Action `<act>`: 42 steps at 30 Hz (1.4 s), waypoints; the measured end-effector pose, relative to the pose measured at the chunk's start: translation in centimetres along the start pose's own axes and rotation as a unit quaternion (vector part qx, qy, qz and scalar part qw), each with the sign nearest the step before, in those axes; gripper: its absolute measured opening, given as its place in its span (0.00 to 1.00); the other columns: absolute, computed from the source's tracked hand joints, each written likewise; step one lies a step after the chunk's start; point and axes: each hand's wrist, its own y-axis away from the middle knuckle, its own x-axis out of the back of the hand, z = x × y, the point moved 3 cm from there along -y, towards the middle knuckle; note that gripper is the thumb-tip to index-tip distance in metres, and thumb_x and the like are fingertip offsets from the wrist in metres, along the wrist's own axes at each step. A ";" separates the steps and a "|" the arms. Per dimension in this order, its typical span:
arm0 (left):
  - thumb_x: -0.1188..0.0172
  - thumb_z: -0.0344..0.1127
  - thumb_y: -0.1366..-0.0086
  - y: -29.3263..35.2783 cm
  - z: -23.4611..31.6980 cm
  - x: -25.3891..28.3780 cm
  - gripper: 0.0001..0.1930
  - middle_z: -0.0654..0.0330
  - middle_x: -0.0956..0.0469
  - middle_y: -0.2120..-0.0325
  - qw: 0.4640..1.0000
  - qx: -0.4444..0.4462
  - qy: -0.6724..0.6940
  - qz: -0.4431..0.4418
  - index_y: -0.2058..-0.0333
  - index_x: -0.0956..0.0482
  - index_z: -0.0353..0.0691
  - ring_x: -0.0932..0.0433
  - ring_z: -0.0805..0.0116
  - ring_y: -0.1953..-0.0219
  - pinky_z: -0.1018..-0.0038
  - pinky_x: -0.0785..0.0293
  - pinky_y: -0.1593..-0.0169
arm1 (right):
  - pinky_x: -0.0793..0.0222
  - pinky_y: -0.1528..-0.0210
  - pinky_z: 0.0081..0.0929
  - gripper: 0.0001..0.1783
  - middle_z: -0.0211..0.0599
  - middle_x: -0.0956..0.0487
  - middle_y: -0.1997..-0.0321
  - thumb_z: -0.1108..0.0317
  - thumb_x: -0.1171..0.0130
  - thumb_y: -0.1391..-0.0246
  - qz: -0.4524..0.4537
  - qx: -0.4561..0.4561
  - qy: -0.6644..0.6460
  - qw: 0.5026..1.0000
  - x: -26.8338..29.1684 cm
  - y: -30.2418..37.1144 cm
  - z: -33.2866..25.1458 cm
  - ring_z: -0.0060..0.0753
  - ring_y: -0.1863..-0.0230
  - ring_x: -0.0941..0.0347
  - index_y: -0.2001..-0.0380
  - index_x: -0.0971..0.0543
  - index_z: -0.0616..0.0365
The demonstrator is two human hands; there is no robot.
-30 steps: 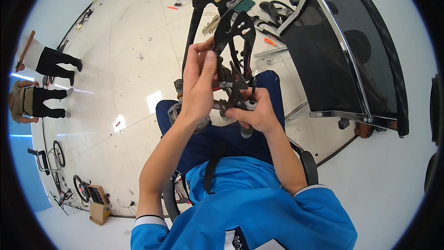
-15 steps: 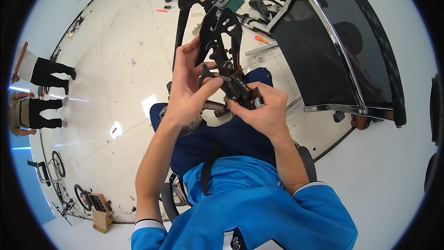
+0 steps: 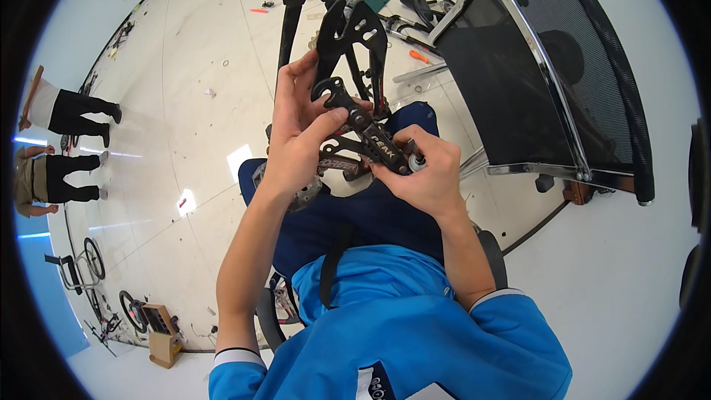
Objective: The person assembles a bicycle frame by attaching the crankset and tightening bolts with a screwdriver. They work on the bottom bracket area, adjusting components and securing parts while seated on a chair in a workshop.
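Observation:
A black bicycle rear derailleur [image 3: 376, 141] with pale lettering spans the gap between my hands, above my lap. My left hand [image 3: 298, 137] is closed on its hooked upper end, thumb on the near face and fingers partly hidden behind. The lower end sits in my right hand [image 3: 426, 178], pinched between thumb and curled fingers. A short silver-grey round part [image 3: 416, 162] shows at the right fingers. Just behind the derailleur rises a black bicycle frame [image 3: 348, 38] with two cut-out plate ends. A round metal part [image 3: 305, 194] shows under my left wrist.
A black mesh chair [image 3: 544, 67] with chrome tubes stands close on the right. On the floor ahead lie an orange-handled tool [image 3: 418, 55], a green case [image 3: 379, 0] and bike parts. Two people stand far left. A cardboard box [image 3: 163, 348] is at lower left.
The derailleur has turned in my hands, so its lettered side now faces me. Its hooked end sits higher, and the frame behind it has shifted slightly.

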 end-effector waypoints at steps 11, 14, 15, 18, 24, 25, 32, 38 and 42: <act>0.45 0.22 0.38 0.0 1.2 0.6 0.29 0.48 0.40 0.39 0.998 0.035 -0.057 0.002 0.41 0.46 0.33 0.22 0.64 0.57 0.71 0.20 0.53 | 0.36 0.78 0.17 0.18 0.27 0.24 0.79 0.64 0.22 0.70 -0.079 -0.056 -0.164 0.982 0.7 -0.5 1.5 0.16 0.80 0.30 0.77 0.23 0.57; 0.45 0.24 0.37 0.0 1.5 0.5 0.27 0.49 0.39 0.39 0.997 0.046 -0.064 0.012 0.41 0.45 0.33 0.23 0.70 0.59 0.72 0.20 0.53 | 0.41 0.83 0.16 0.18 0.27 0.25 0.79 0.67 0.22 0.68 -0.125 -0.102 -0.250 0.955 0.7 -0.7 2.2 0.14 0.84 0.33 0.75 0.23 0.58; 0.44 0.25 0.36 0.0 1.5 0.4 0.27 0.49 0.39 0.39 0.997 0.052 -0.055 0.017 0.41 0.45 0.34 0.24 0.71 0.59 0.72 0.20 0.54 | 0.43 0.85 0.15 0.18 0.28 0.26 0.79 0.68 0.22 0.67 -0.144 -0.190 -0.314 0.919 0.7 -0.6 1.7 0.14 0.85 0.35 0.75 0.23 0.59; 0.43 0.28 0.35 -0.2 1.3 0.3 0.27 0.50 0.38 0.40 0.999 0.045 -0.007 0.023 0.42 0.45 0.34 0.24 0.73 0.58 0.73 0.19 0.57 | 0.47 0.89 0.14 0.18 0.29 0.28 0.79 0.71 0.24 0.64 -0.148 -0.305 -0.455 0.823 0.3 0.0 1.8 0.13 0.89 0.38 0.72 0.25 0.61; 0.41 0.32 0.35 -0.4 0.7 0.5 0.26 0.51 0.37 0.41 0.997 0.030 -0.057 0.037 0.43 0.44 0.34 0.24 0.73 0.58 0.75 0.17 0.62 | 0.47 0.91 0.14 0.17 0.28 0.31 0.79 0.72 0.27 0.59 -0.144 -0.327 -0.514 0.780 0.0 0.2 1.9 0.13 0.90 0.39 0.71 0.28 0.60; 0.41 0.31 0.35 -0.4 0.7 0.4 0.26 0.51 0.36 0.42 0.997 0.031 -0.058 0.036 0.43 0.44 0.33 0.24 0.73 0.59 0.75 0.17 0.62 | 0.47 0.91 0.14 0.17 0.27 0.32 0.79 0.72 0.28 0.58 -0.147 -0.328 -0.515 0.778 0.0 0.2 1.9 0.13 0.90 0.39 0.70 0.28 0.60; 0.41 0.31 0.34 -0.4 0.9 -0.1 0.27 0.51 0.34 0.43 0.995 0.029 -0.076 0.059 0.43 0.45 0.34 0.23 0.74 0.64 0.80 0.19 0.67 | 0.47 0.91 0.15 0.14 0.25 0.34 0.82 0.70 0.33 0.50 -0.133 -0.355 -0.558 0.738 0.3 0.5 1.9 0.12 0.91 0.43 0.66 0.29 0.60; 0.44 0.30 0.33 -0.4 0.8 -0.2 0.26 0.51 0.33 0.44 0.995 0.032 -0.078 0.057 0.42 0.45 0.35 0.23 0.75 0.66 0.82 0.20 0.70 | 0.46 0.92 0.16 0.12 0.24 0.37 0.85 0.66 0.39 0.44 -0.163 -0.340 -0.594 0.711 0.1 0.6 2.5 0.14 0.92 0.44 0.67 0.28 0.63; 0.46 0.28 0.33 -0.5 0.6 -0.3 0.25 0.51 0.33 0.43 0.995 0.018 -0.081 0.062 0.42 0.45 0.34 0.24 0.75 0.64 0.81 0.20 0.70 | 0.45 0.93 0.17 0.18 0.25 0.39 0.87 0.58 0.46 0.38 -0.171 -0.343 -0.626 0.679 -0.2 0.6 2.6 0.16 0.94 0.45 0.73 0.28 0.63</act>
